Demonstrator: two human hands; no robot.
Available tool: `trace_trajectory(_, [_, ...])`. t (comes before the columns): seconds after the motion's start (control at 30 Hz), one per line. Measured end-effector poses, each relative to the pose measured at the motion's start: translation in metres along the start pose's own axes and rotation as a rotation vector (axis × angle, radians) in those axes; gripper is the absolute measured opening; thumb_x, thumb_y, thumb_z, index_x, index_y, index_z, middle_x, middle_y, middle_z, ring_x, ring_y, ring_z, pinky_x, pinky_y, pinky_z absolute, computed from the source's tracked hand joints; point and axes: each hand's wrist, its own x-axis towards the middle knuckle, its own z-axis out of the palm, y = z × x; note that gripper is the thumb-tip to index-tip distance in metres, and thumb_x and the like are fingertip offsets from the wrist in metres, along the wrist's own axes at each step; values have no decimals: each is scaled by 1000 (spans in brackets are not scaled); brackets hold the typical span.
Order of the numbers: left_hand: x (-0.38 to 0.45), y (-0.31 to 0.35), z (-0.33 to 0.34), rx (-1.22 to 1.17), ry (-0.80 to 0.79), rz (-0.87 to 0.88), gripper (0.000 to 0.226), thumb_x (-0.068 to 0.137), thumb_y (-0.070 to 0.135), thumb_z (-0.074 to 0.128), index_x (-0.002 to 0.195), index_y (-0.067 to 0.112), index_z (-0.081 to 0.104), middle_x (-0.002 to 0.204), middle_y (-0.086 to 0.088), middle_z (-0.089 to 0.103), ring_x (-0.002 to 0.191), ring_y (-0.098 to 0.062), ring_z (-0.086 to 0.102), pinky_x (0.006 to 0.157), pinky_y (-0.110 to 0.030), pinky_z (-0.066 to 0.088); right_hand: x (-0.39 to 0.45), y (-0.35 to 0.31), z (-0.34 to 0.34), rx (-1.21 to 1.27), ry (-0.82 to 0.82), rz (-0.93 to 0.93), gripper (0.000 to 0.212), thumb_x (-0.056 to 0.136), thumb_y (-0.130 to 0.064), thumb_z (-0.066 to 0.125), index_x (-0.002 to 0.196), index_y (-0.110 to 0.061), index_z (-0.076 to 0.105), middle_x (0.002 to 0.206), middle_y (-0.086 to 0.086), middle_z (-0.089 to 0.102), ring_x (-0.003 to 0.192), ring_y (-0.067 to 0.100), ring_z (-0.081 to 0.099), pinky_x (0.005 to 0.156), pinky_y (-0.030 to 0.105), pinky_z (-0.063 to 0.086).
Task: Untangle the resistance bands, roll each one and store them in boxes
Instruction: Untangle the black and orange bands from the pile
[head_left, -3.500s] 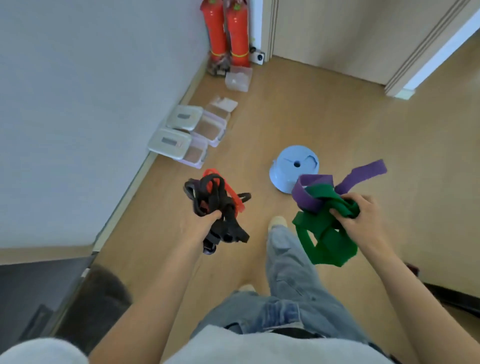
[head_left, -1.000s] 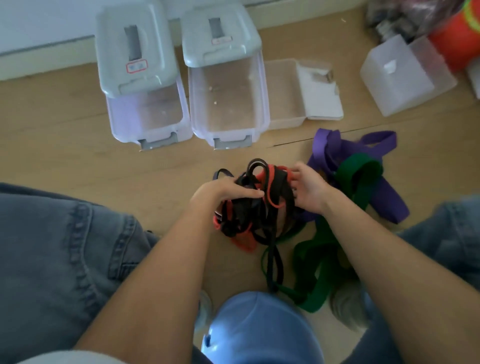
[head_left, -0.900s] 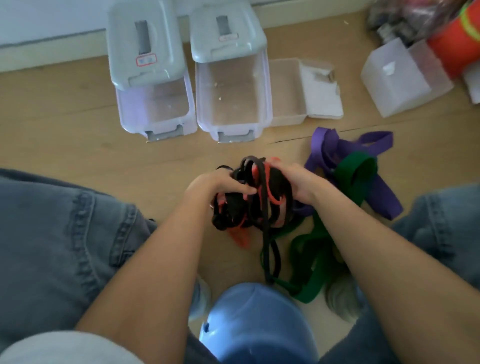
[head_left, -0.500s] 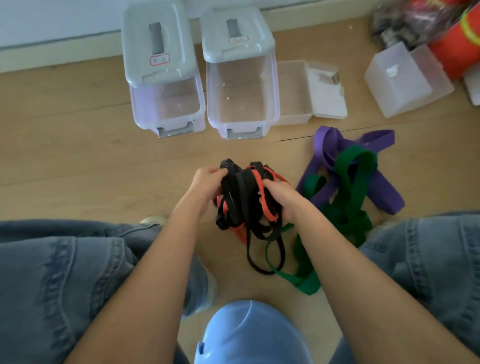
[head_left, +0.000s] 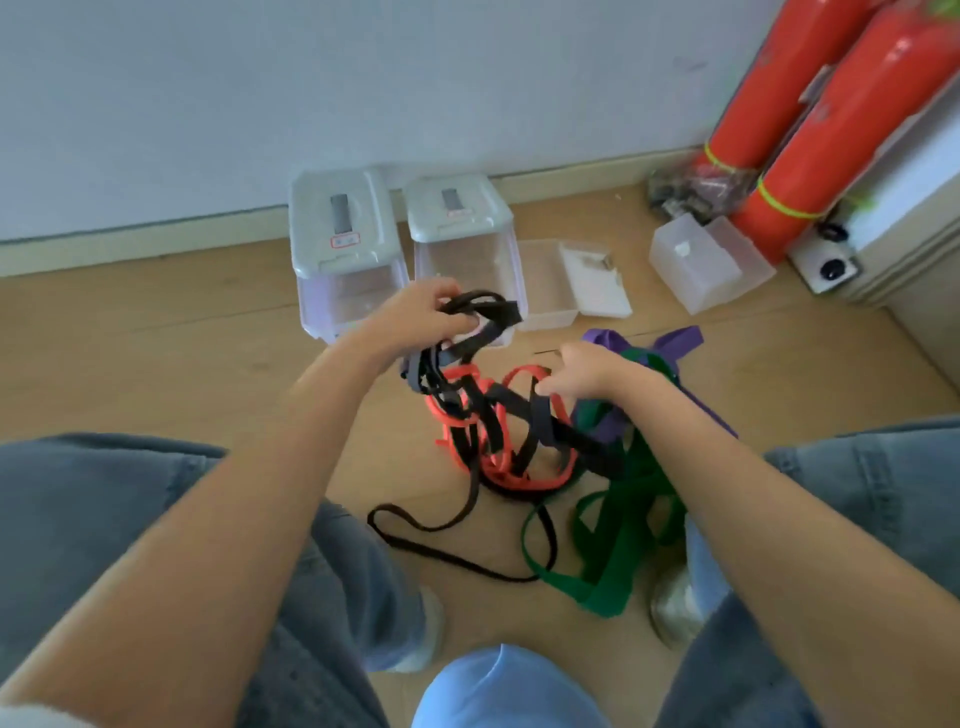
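Hands: left (head_left: 415, 317) grips black band (head_left: 483, 312); right (head_left: 582, 371) pinches red band (head_left: 524, 371); four boxes.

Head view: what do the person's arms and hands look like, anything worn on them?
Both forearms are bare from near the frame's bottom edge up to the wrist. The left hand and the right hand are bare too: no gloves, and no watch, band, ring, cable or marking that I can see. A pale bit of cloth at the lower left corner may be a sleeve edge, but I cannot tell.
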Motion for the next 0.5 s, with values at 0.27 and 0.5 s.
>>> trace_trajectory(0.27, [-56,49,-69,-46,-18,270,18,89,19,60,98,3,63,76,-6,63,67,-12,59,71,-23,46,-89,-67,-57,346,26,-504,4,84,-16,67,86,-16,63,69,-3,69,82,17,68,82,33,53])
trace_trajectory(0.5, [-52,7,-72,276,-127,98,32,89,38,57,77,9,64,73,-3,65,72,-13,54,69,-17,37,-100,-74,-92,862,244,-596,12,88,-16,61,80,-20,68,55,-8,54,57,6,52,50,15,42])
